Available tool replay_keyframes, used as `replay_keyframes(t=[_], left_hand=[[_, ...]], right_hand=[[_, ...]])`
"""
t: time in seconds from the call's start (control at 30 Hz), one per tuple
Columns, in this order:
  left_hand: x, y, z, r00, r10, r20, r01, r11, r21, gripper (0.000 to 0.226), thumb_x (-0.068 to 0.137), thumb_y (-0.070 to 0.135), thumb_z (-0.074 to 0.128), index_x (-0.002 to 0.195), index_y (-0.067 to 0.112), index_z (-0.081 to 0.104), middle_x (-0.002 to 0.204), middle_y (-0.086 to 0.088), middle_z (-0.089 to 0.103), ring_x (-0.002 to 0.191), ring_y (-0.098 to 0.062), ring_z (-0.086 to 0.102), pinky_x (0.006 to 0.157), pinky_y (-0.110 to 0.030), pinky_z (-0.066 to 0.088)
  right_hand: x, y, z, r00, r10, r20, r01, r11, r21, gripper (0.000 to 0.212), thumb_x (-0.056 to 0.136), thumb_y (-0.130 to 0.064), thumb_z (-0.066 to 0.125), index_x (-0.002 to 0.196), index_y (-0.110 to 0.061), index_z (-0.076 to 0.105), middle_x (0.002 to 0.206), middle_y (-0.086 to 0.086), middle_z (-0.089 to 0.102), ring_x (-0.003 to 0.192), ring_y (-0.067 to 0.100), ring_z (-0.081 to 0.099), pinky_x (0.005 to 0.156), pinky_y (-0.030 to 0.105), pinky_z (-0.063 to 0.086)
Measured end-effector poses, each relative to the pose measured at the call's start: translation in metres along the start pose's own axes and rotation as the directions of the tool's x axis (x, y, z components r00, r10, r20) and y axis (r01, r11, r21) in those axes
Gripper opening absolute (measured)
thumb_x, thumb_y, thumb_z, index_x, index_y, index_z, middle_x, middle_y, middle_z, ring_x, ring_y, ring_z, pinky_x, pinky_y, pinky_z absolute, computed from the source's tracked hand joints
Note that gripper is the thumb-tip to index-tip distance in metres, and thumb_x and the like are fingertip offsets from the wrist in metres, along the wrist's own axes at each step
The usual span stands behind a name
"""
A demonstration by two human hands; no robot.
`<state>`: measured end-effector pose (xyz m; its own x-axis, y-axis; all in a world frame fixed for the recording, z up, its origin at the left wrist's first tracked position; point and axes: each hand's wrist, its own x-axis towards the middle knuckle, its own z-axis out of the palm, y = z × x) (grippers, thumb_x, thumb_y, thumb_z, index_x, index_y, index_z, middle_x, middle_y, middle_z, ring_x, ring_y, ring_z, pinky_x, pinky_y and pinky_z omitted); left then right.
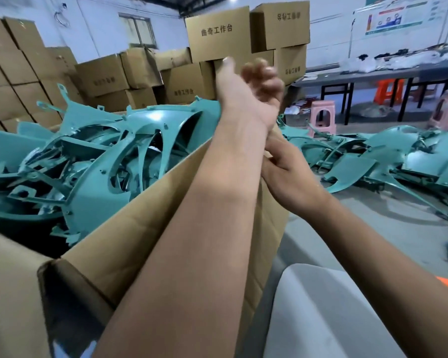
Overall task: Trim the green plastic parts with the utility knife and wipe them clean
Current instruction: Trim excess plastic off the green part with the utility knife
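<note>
Green plastic parts (93, 156) fill a big open cardboard box (145, 202) at my left. More green parts (398, 161) lie heaped on the floor at the right. My left hand (254, 86) is raised above the box's far corner, palm towards me, fingers curled and nothing visible in them. My right hand (287, 174) reaches up against my left forearm just below the wrist, at the box's corner. Its fingertips are hidden behind the forearm. No utility knife or cloth is in view.
Stacked cardboard cartons (217, 34) stand along the back and left walls. A dark table (373, 76) with clutter runs along the right wall, with pink stools (322, 116) and an orange stool (389, 90) by it. A pale grey surface (321, 313) lies near my lap.
</note>
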<state>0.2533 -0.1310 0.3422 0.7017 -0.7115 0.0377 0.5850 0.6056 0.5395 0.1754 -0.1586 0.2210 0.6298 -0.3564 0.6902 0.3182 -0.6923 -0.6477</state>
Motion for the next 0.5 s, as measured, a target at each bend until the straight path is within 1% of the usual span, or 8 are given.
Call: replay_keyframes(t=[0.03, 0.1, 0.2, 0.27, 0.3, 0.37, 0.43, 0.5], left_hand=[[0.002, -0.016, 0.000, 0.999, 0.007, 0.054, -0.016, 0.985, 0.171, 0.045, 0.105, 0.044, 0.040, 0.070, 0.015, 0.046, 0.061, -0.003, 0.051, 0.038, -0.012, 0.044, 0.037, -0.012, 0.029], [0.002, -0.054, -0.002, 0.997, 0.065, 0.045, -0.079, 0.828, 0.555, 0.040, 0.104, 0.037, 0.046, 0.070, 0.016, 0.050, 0.058, -0.001, 0.055, 0.039, -0.013, 0.046, 0.039, -0.016, 0.032], [0.016, -0.106, -0.016, 0.979, 0.197, 0.046, -0.140, 0.498, 0.856, 0.028, 0.097, 0.025, 0.051, 0.071, 0.016, 0.053, 0.072, -0.008, 0.066, 0.060, -0.025, 0.060, 0.057, -0.029, 0.044], [0.026, -0.139, -0.030, 0.986, 0.162, 0.026, -0.079, 0.329, 0.941, 0.016, 0.088, 0.021, 0.052, 0.073, 0.016, 0.055, 0.088, -0.015, 0.073, 0.081, -0.036, 0.069, 0.068, -0.038, 0.050], [0.031, -0.158, -0.038, 0.992, 0.128, 0.020, -0.051, 0.243, 0.969, 0.010, 0.084, 0.020, 0.052, 0.076, 0.015, 0.056, 0.093, -0.016, 0.073, 0.086, -0.038, 0.070, 0.068, -0.036, 0.049], [0.039, -0.185, -0.057, 0.998, 0.065, 0.013, -0.012, -0.020, 1.000, 0.009, 0.081, 0.020, 0.054, 0.084, 0.014, 0.058, 0.094, -0.011, 0.070, 0.085, -0.035, 0.065, 0.063, -0.029, 0.046], [0.049, -0.211, -0.078, 0.999, 0.004, 0.033, -0.031, -0.307, 0.951, 0.016, 0.084, 0.020, 0.055, 0.098, 0.013, 0.059, 0.107, -0.012, 0.067, 0.099, -0.035, 0.061, 0.071, -0.031, 0.043], [0.060, -0.237, -0.099, 0.997, -0.060, 0.046, -0.070, -0.498, 0.864, 0.034, 0.088, 0.019, 0.055, 0.121, 0.011, 0.054, 0.127, -0.017, 0.061, 0.121, -0.037, 0.053, 0.085, -0.039, 0.046]], right_hand=[[-0.002, 0.005, -0.002, 0.998, 0.054, -0.009, -0.054, 0.998, 0.026, 0.017, 0.098, 0.006, 0.055, 0.103, 0.006, 0.071, 0.112, 0.018, 0.069, 0.107, 0.027, 0.064, 0.095, 0.049, 0.051], [-0.010, 0.017, -0.009, 0.988, 0.156, -0.014, -0.154, 0.985, 0.076, 0.010, 0.093, 0.011, 0.055, 0.091, 0.014, 0.064, 0.094, 0.025, 0.068, 0.085, 0.034, 0.060, 0.081, 0.055, 0.051], [-0.033, 0.042, -0.028, 0.972, 0.233, -0.037, -0.235, 0.971, -0.045, 0.015, 0.088, 0.011, 0.061, 0.081, -0.002, 0.063, 0.079, 0.008, 0.063, 0.073, 0.012, 0.055, 0.066, 0.034, 0.044], [-0.047, 0.062, -0.043, 0.957, 0.289, -0.011, -0.282, 0.922, -0.264, 0.027, 0.086, 0.007, 0.062, 0.069, -0.013, 0.055, 0.075, 0.007, 0.060, 0.071, 0.017, 0.052, 0.066, 0.035, 0.043], [-0.054, 0.075, -0.054, 0.940, 0.342, 0.006, -0.317, 0.877, -0.362, 0.023, 0.086, 0.002, 0.062, 0.070, -0.013, 0.057, 0.080, 0.013, 0.064, 0.076, 0.025, 0.053, 0.068, 0.039, 0.044], [-0.069, 0.095, -0.073, 0.903, 0.428, 0.048, -0.352, 0.798, -0.489, 0.007, 0.090, -0.009, 0.064, 0.087, -0.010, 0.070, 0.099, 0.013, 0.073, 0.093, 0.033, 0.062, 0.076, 0.037, 0.045], [-0.085, 0.112, -0.095, 0.883, 0.466, 0.058, -0.360, 0.750, -0.554, 0.018, 0.094, -0.016, 0.067, 0.108, -0.012, 0.076, 0.114, 0.004, 0.077, 0.109, 0.028, 0.067, 0.086, 0.032, 0.047], [-0.103, 0.122, -0.122, 0.862, 0.504, 0.055, -0.364, 0.690, -0.626, 0.019, 0.096, -0.022, 0.067, 0.111, -0.019, 0.079, 0.114, -0.002, 0.077, 0.109, 0.022, 0.069, 0.093, 0.032, 0.050]])
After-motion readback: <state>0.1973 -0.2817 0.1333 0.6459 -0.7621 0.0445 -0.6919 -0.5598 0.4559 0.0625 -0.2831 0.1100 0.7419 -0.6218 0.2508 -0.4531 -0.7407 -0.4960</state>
